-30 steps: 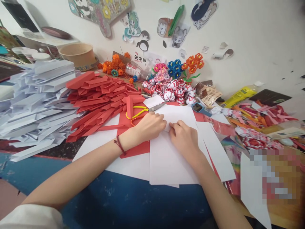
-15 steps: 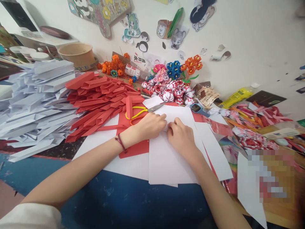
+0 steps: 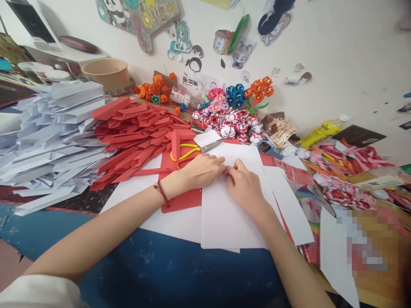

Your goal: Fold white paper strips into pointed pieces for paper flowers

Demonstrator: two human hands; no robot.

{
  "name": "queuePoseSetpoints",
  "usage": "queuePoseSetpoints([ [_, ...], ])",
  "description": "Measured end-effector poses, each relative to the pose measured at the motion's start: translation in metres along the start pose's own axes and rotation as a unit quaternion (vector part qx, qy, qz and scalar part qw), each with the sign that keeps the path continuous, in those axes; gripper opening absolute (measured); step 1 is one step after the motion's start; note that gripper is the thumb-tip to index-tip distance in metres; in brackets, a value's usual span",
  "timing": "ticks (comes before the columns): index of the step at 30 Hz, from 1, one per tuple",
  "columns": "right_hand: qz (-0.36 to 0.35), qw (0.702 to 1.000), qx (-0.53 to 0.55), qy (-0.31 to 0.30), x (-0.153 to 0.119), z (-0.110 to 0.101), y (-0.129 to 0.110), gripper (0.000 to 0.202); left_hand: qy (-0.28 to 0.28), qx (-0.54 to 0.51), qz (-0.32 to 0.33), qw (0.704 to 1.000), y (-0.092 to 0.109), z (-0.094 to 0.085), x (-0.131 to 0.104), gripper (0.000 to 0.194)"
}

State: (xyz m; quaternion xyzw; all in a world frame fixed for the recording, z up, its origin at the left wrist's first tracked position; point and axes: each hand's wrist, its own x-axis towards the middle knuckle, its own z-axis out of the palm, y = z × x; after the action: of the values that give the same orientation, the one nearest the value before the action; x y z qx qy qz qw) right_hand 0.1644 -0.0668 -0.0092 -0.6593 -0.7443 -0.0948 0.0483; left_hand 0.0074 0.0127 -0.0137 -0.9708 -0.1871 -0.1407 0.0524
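Note:
My left hand [image 3: 205, 171] and my right hand [image 3: 242, 179] meet over a stack of white paper sheets [image 3: 231, 226]. Both are closed, fingers pinched together with the tips touching or nearly so. Whatever lies between the fingertips is hidden by the fingers. Just behind my left hand lie scissors [image 3: 210, 147] with a yellow and an orange handle loop, partly covered by the hand. A red paper sheet [image 3: 183, 203] sticks out beneath my left wrist. Beyond the scissors is a small white paper piece [image 3: 206, 137].
Folded white paper strips [image 3: 61, 137] pile up at left, beside folded red paper strips [image 3: 138, 137]. Red-and-white paper balls [image 3: 227, 130] and a blue watch [image 3: 266, 147] sit behind the sheets. Ribbon-like strips [image 3: 349, 160] and more white sheets [image 3: 289, 205] lie at right.
My left hand has shifted slightly, and its fingertips now meet those of my right hand. The whitish bit seen between them before is no longer visible. The view has moved a little.

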Motion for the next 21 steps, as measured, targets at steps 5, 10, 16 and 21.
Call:
queuePoseSetpoints([
  [5,0.026,0.999,-0.018,0.006,0.001,0.001,-0.004,0.024,0.003,-0.001,-0.005,1.000,0.001,-0.001,-0.002,0.024],
  [10,0.043,0.999,0.017,0.027,-0.004,0.005,0.002,0.034,0.007,0.000,-0.018,1.000,0.003,-0.002,-0.003,0.021],
  [16,0.011,0.985,0.158,0.069,-0.010,0.001,0.019,0.041,0.033,0.027,-0.031,0.999,0.001,-0.007,-0.007,0.019],
  [21,0.009,0.987,0.153,0.049,-0.011,-0.008,0.022,0.026,0.048,0.043,-0.038,0.997,-0.003,-0.018,-0.014,0.017],
])
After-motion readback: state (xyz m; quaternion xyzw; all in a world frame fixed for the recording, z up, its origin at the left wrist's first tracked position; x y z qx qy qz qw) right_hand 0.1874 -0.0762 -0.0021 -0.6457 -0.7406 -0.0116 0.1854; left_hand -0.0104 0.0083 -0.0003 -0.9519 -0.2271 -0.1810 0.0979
